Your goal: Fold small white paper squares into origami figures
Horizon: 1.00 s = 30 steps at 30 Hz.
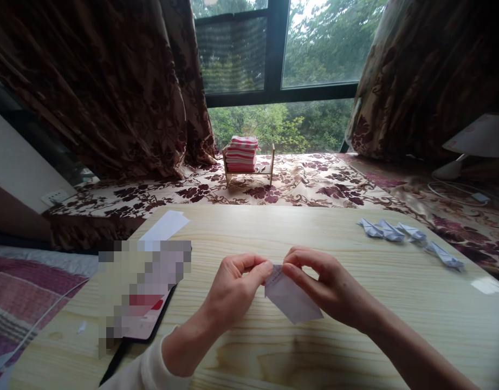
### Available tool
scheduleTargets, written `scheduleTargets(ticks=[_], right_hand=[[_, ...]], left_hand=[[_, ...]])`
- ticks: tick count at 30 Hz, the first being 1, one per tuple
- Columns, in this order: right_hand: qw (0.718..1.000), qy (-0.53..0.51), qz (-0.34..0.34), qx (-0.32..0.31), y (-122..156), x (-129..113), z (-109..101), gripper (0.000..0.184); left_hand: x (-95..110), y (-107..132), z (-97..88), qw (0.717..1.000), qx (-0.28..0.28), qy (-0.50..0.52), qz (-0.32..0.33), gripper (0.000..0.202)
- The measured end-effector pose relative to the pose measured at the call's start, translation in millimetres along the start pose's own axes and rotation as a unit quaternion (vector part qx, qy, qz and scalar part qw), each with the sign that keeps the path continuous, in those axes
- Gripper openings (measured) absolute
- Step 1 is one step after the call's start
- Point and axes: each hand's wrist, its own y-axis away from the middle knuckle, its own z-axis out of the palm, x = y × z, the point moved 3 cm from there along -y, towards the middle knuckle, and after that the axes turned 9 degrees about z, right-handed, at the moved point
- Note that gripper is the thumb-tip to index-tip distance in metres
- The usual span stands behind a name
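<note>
Between my hands is a partly folded white sheet of paper (295, 301), held just above the wooden table with one pointed corner toward me. My left hand (241, 281) pinches its upper left edge between thumb and index finger. On the upper right edge, the thumb and fingers of my right hand (317, 273) are closed on the same paper. Small marks like writing show on the strip between my fingertips. Several folded white paper figures (392, 231) lie in a row at the table's far right.
At left on the wooden table (249, 227) lie white paper strips (163, 227) and a tablet or phone (146, 322), partly blurred out. Beyond the table, a small rack (249, 169) holds folded striped cloths (241, 153) on a floral cover. A lamp (479, 138) stands far right.
</note>
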Motion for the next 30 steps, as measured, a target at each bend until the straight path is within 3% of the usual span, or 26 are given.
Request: scheduleTargets(ticks=[5,13,17,20,22,26,28,30], right_hand=[[1.000,0.003,-0.029,0.003,0,-1,1,0.030],[1.000,-0.013,0.001,0.003,-3,9,-3,0.030],[0.999,-0.029,0.018,-0.002,-3,7,-3,0.027],[0.999,-0.028,0.012,-0.015,-3,6,-1,0.030],[0.999,-0.041,0.027,0.019,-4,11,-5,0.034],[0.968,-0.109,0.124,0.190,-5,31,-21,0.043],[0.959,-0.123,0.154,0.206,-6,36,-22,0.049],[0.964,-0.125,0.152,0.177,-6,34,-18,0.053]], left_hand=[[1,-1,-0.6,0.999,0.013,-0.025,0.027,0.023],[-10,-3,-0.2,0.996,-0.072,0.024,-0.043,0.015],[-5,-3,0.7,0.996,-0.078,0.017,-0.038,0.013],[1,-4,0.1,0.998,-0.059,-0.030,-0.011,0.011],[2,-5,-1.2,0.999,-0.042,-0.023,-0.014,0.011],[-7,-8,-8.5,0.990,0.060,0.114,-0.061,0.015],[-12,-9,-10.7,0.976,0.098,0.175,-0.084,0.018],[-15,-9,-9.8,0.964,0.104,0.218,-0.109,0.021]])
